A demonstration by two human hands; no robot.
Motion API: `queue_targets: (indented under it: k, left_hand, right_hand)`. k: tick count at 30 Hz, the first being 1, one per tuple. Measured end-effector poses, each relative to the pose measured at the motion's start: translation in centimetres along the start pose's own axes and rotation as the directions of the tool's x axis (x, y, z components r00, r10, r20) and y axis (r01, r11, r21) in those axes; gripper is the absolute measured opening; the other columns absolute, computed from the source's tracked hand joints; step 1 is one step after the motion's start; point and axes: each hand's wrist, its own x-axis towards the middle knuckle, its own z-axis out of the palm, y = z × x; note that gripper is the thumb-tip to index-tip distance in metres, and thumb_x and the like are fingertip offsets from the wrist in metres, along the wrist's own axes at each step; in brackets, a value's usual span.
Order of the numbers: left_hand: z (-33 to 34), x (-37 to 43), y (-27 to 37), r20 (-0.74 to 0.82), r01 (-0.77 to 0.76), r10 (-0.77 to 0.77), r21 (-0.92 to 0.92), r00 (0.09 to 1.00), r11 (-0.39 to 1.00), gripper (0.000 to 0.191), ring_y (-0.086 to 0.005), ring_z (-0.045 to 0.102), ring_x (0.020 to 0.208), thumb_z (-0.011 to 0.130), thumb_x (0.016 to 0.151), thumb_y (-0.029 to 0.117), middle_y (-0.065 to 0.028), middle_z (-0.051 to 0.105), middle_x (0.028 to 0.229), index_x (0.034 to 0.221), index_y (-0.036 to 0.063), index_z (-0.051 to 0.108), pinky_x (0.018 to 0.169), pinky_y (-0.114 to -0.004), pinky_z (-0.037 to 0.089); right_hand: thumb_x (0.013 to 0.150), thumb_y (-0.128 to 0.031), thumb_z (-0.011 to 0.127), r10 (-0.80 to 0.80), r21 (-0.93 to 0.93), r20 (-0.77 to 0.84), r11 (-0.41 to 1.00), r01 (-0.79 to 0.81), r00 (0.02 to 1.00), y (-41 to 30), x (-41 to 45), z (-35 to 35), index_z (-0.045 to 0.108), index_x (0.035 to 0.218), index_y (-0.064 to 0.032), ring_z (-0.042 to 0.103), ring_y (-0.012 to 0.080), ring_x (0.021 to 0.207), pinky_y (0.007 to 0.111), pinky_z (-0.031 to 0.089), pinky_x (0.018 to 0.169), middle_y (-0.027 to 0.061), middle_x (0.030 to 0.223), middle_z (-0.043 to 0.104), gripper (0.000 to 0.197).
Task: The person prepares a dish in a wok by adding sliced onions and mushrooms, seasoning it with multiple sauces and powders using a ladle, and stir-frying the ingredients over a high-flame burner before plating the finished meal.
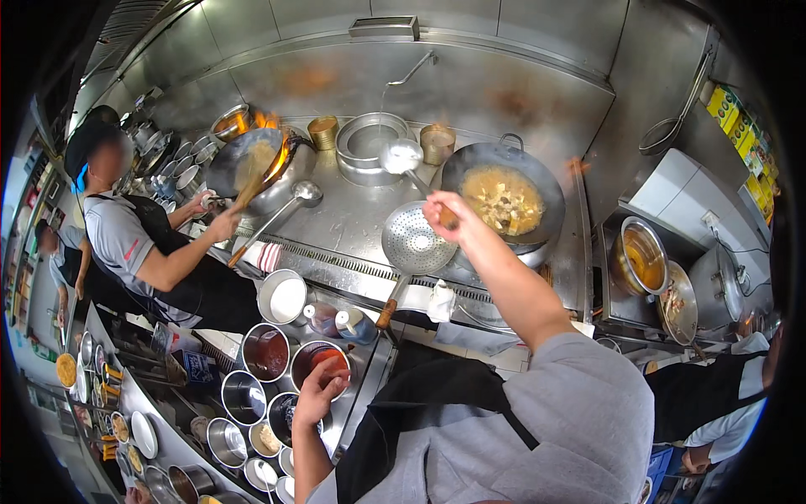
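Observation:
My right hand (450, 217) grips the wooden handle of a steel ladle (402, 156), whose bowl hangs by the rim of a round steel pot (352, 165) under a thin running tap (412, 72). To the right a large wok (453, 170) holds simmering brown broth with pale chunks (502, 200). Below the ladle lies a perforated steel strainer (419, 239) with a wooden handle. My left hand (321, 390) is held with loosely bent fingers over a steel pot of red sauce (337, 360), holding nothing; whether it touches the rim I cannot tell.
At left a co-worker (145, 239) tilts a wok (217, 167) beside open flames (280, 157). Near them rests another ladle (306, 191). Two squeeze bottles (356, 326), a white-filled pot (283, 299) and several seasoning pots stand front left. Another person (711, 397) is at the right edge, below a steel bowl (639, 255).

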Motion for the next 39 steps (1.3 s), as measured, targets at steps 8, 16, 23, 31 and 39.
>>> queue_targets:
  k: [8,16,23,31,39]
  left_hand:
    - [1.2,-2.5,-1.7,0.031,0.053,-0.053,0.010,0.998,0.999,0.047,-0.0217,0.064,0.097,0.055,0.093,0.002,-0.0191,0.064,0.112,0.138,-0.0013,0.040,0.088,-0.033,0.050]
    - [-0.2,-3.6,-1.3,0.108,0.151,-0.152,0.014,0.983,0.988,0.051,-0.0235,0.064,0.099,0.057,0.093,0.005,-0.0213,0.062,0.115,0.140,-0.0012,0.037,0.090,-0.035,0.050]
    - [-0.1,0.9,-1.8,0.447,0.135,-0.187,0.147,0.875,0.980,0.051,-0.0194,0.062,0.101,0.055,0.093,0.003,-0.0151,0.064,0.116,0.141,0.0055,0.039,0.090,-0.032,0.047]
    - [3.6,5.9,-9.0,0.510,0.114,-0.196,0.187,0.837,0.976,0.050,-0.0185,0.064,0.095,0.057,0.091,0.003,-0.0153,0.066,0.112,0.139,0.0030,0.041,0.084,-0.028,0.049]
    - [-3.2,1.5,-31.5,-0.128,0.676,-0.701,0.430,0.701,0.598,0.046,-0.0228,0.069,0.080,0.054,0.082,0.006,-0.0123,0.069,0.098,0.128,0.0034,0.051,0.060,-0.035,0.051]
  right_hand:
    - [0.083,-0.002,0.051,-0.112,0.145,0.099,0.985,0.097,0.989,-6.7,13.1,5.9,0.038,0.077,-0.0041,0.049,0.0132,0.049,0.026,0.046,0.047,0.0039,0.062,0.044,0.014]
    - [0.085,-0.003,0.050,-0.139,0.215,0.102,0.970,0.114,0.985,-3.3,6.6,4.9,0.038,0.081,-0.0038,0.050,0.0119,0.051,0.026,0.047,0.048,0.0033,0.066,0.044,0.013]
    - [0.085,-0.003,0.054,-0.198,0.126,-0.015,0.972,0.198,0.980,2.4,-10.8,4.5,0.039,0.079,-0.0061,0.051,0.0101,0.054,0.023,0.044,0.048,0.0017,0.067,0.045,0.017]
    - [0.086,-0.002,0.057,-0.388,-0.059,-0.234,0.921,0.386,0.891,5.2,-22.9,-2.4,0.036,0.124,-0.0185,0.049,0.0077,0.055,0.021,0.038,0.043,0.0030,0.073,0.050,0.047]
    - [0.086,-0.001,0.052,-0.305,0.142,-0.166,0.934,0.329,0.938,0.4,-28.2,-9.5,0.022,0.145,-0.0332,0.046,0.0103,0.050,0.025,0.037,0.041,0.0031,0.071,0.048,0.073]
